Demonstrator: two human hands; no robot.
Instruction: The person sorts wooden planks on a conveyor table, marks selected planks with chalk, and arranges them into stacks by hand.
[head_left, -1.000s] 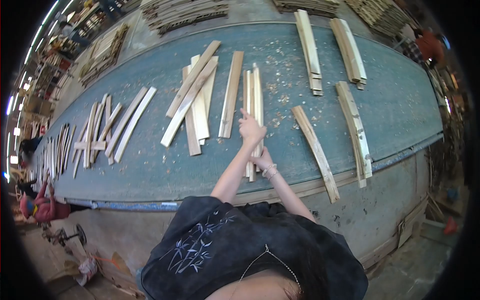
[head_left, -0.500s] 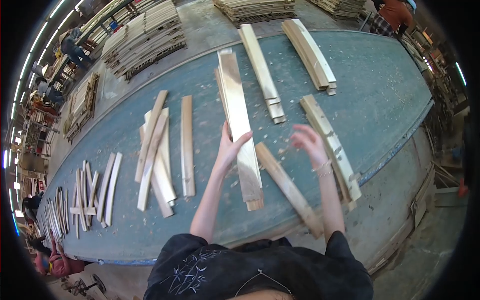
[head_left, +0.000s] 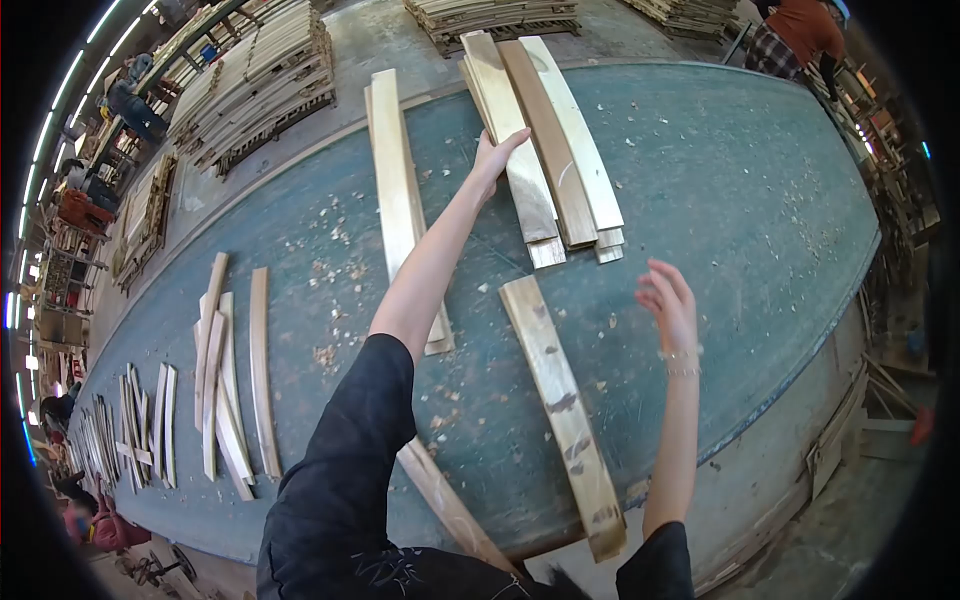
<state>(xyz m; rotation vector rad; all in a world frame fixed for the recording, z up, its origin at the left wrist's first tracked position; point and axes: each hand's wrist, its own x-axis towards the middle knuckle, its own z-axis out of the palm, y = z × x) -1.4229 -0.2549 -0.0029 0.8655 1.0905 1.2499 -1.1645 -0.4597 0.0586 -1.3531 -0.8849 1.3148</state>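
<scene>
My left hand is closed around the edge of a small stack of wooden boards, its thumb lying over the top board. This stack lies at the far side of the green table, right beside a brown board and a pale board with more boards under them. My right hand hovers over the table with nothing in it, fingers loosely bent and apart. Below and left of it is a blotchy board. Another stack of pale boards lies left of my left hand, partly behind my forearm.
The green table carries scattered wood chips. Loose strips lie crossed at the left, with several more beyond. A brown board lies near my body. Board piles stand on the floor. A person is at the far right.
My left hand has carried its stack away from my body and set it against the far boards. The view has shifted right. My right hand stays empty.
</scene>
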